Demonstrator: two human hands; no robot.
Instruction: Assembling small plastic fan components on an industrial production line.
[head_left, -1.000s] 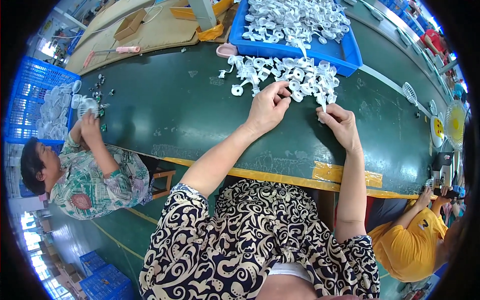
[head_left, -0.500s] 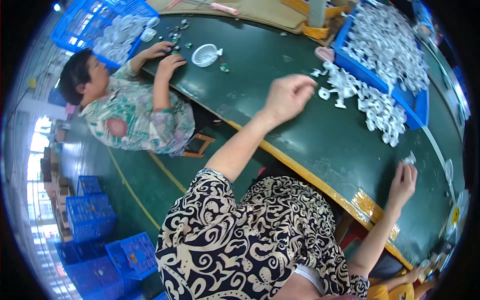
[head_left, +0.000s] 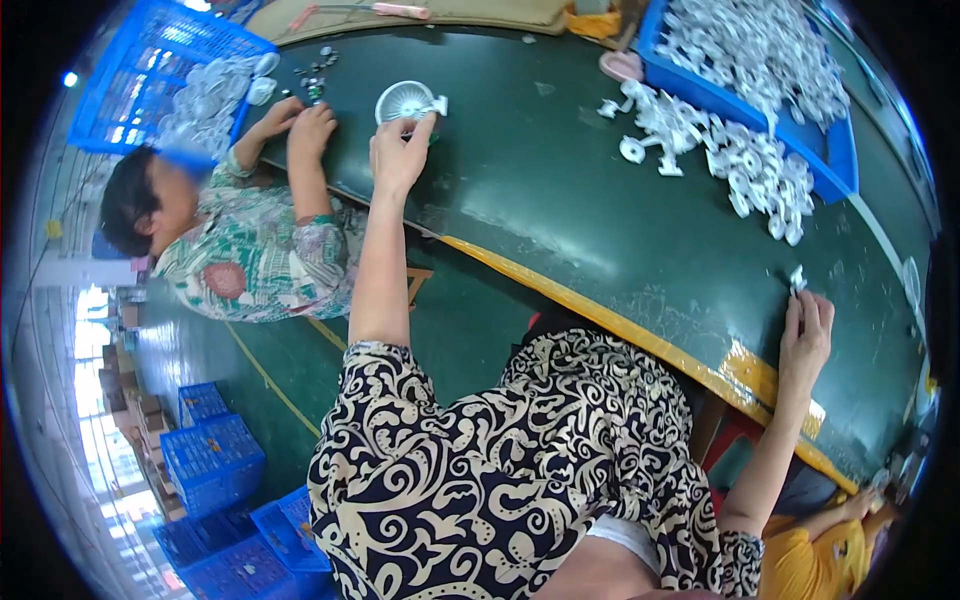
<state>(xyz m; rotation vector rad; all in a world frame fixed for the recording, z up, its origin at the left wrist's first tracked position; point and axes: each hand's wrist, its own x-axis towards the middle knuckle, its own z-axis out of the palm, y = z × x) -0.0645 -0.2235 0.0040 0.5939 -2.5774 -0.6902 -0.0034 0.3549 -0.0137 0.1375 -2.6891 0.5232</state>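
At the far left of the green table, my left hand (head_left: 400,160) has its fingers closed on the near edge of a white, round, ribbed plastic part (head_left: 403,98), which has a small tab on its right. The fingertips partly cover that edge. Off to the right, my right hand (head_left: 806,335) pinches a small white plastic piece (head_left: 797,277) just above the tabletop. Between the hands and farther back lies a loose pile of similar small white plastic pieces (head_left: 735,160).
A blue tray (head_left: 800,160) heaped with white pieces stands at the back right, a pink pad (head_left: 622,66) beside it. At left, a co-worker (head_left: 240,240) handles small dark parts (head_left: 315,75) near a blue basket (head_left: 110,100) of clear round pieces. Yellow tape (head_left: 600,325) lines the table's near edge.
My left hand has swung left from mid-table to the round ribbed part and closed on it. My right hand keeps the small white piece. The whole view has shifted slightly.
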